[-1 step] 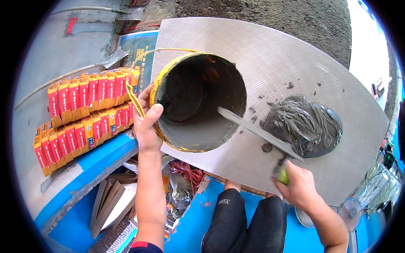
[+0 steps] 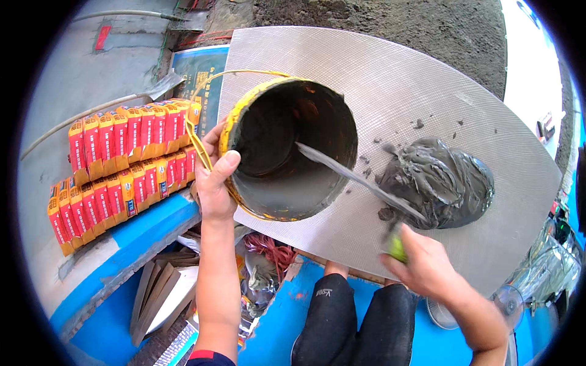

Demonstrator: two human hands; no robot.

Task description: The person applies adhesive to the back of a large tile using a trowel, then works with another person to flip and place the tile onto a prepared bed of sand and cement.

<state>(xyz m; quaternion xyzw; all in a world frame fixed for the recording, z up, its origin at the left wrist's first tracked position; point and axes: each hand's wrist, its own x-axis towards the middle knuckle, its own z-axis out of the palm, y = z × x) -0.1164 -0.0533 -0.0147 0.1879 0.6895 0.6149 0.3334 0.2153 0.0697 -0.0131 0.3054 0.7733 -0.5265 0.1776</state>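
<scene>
We recorded one yellow bucket, tipped so that its open mouth faced us, over a grey textured surface; its thin yellow bail hung to the left. Hands, two: the left hand was partly curled at the bucket's near side, thumb by the rim and fingers behind the wall; the right hand was closed around the green handle of a trowel, somewhat blurred. The trowel's blade, seen nearly edge-on, reached across the bucket's mouth; we could not tell whether its tip touched the inner wall. One mound of dark grey mortar lay on the surface right of the bucket, with small crumbs around it. Progress, in our judgement: most of the mortar was already out; a grey film lining the bucket was left to scrape.
</scene>
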